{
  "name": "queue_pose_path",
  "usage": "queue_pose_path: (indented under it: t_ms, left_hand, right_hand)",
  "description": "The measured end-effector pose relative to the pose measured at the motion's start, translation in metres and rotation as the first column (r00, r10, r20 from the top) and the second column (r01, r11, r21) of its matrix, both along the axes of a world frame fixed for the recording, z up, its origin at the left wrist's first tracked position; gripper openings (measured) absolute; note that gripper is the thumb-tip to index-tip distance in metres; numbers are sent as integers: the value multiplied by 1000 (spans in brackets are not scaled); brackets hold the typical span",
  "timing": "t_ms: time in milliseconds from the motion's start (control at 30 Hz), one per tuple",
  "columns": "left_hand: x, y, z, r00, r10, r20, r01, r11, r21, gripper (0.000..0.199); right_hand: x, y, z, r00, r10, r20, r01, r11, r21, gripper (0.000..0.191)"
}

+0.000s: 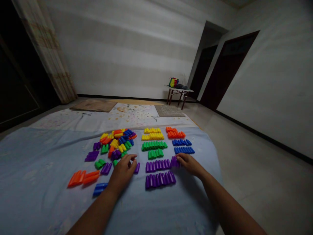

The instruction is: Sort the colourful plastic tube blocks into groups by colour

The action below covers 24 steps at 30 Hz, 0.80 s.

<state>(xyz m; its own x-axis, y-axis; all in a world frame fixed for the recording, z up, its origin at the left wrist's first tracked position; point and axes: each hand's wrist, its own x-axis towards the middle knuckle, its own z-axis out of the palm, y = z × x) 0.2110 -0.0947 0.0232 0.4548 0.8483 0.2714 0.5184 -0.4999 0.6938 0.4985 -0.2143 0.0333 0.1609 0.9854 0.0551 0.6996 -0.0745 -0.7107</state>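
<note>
My right hand (189, 164) pinches a purple bullet-shaped plastic block (174, 161) at the right end of a purple row (158, 165). In front of that row lies another row of purple blocks (160, 180). My left hand (124, 170) hovers low over the cloth, fingers loosely curled and apart, with nothing visible between them. Just beside its thumb is a small purple block (137, 168). Part of the mixed heap of coloured blocks (114, 142) sits beyond the left hand, which hides some pieces.
Behind the purple rows are green rows (154, 145), yellow rows (153, 136), orange rows (176, 134) and blue rows (184, 150). Loose orange blocks (77, 178) and a blue block (99, 188) lie left, on the light-blue cloth (49, 163). A small table (179, 88) stands by the far wall.
</note>
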Motion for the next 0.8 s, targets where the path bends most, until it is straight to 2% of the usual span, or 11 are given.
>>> queue_pose_path:
  t_ms: [100, 167, 267, 400, 467, 633, 800]
  left_hand:
    - [-1, 1, -3, 1000, -6, -23, 6, 1000, -17, 36]
    - [-2, 2, -4, 1000, -7, -26, 6, 1000, -19, 36]
    - [-3, 1, -4, 1000, -2, -31, 2, 1000, -11, 36]
    - [-2, -1, -2, 999, -11, -35, 11, 1000, -6, 34]
    - [-1, -2, -3, 999, -10, -33, 9, 1000, -7, 34]
    - [-3, 0, -8, 999, -13, -42, 13, 1000, 5, 34]
    - [-3, 1, -12, 999, -27, -47, 27, 1000, 2, 34]
  right_hand:
    - [3, -10, -6, 991, -6, 134, 8, 1000, -20, 29]
    - [3, -14, -7, 979, -52, 196, 52, 999, 8, 29]
    - [1, -19, -5, 984, -69, 166, 61, 997, 51, 35]
    - [-1, -23, -3, 992, 42, 117, -48, 998, 48, 39]
    - [-1, -23, -2, 992, 47, 117, -52, 998, 43, 37]
    - [-17, -25, 14, 995, 35, 88, -43, 995, 88, 44]
    - [-60, -21, 35, 969, 220, 109, -232, 967, 103, 46]
